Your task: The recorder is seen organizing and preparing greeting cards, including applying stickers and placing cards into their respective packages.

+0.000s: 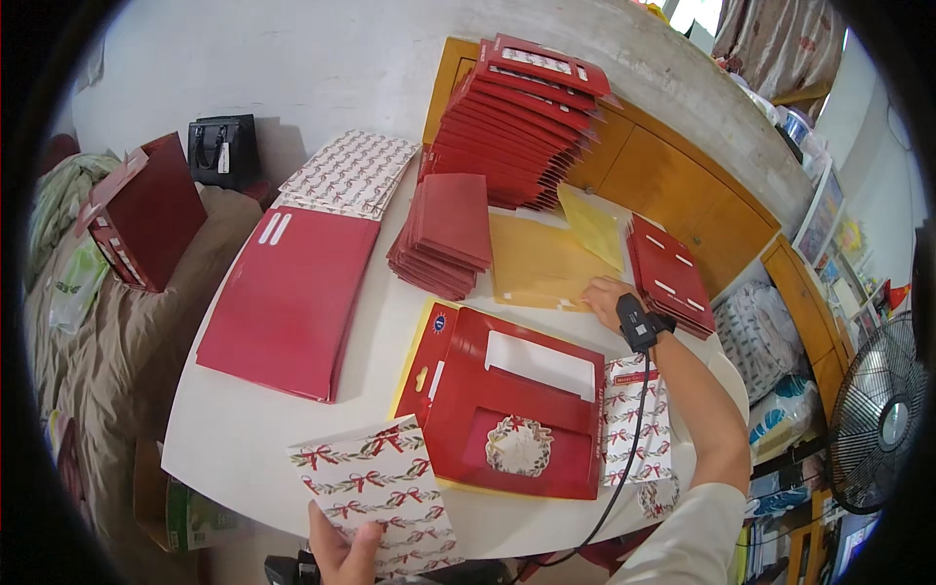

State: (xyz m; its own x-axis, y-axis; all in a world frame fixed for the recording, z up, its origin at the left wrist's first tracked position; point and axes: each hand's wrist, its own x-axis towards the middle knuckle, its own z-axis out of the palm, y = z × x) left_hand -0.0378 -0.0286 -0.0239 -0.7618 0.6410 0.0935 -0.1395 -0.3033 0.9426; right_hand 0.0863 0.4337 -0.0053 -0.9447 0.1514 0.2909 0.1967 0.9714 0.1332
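Observation:
My left hand grips a white card printed with garlands and red bows, near the table's front edge. My right hand, with a black device strapped at the wrist, touches the corner of a yellow translucent sheet; whether its fingers pinch anything cannot be told. Between the hands lies a red cardboard wallet package with a cut-out window and a round wreath tag on it. Right of it lies another patterned card with a red label, and a second wreath tag beneath.
Red envelopes are stacked behind the package, with a tall fanned stack of red packages beyond. Red sheets and patterned sheets lie left, slotted red cards right. A black fan stands at the right.

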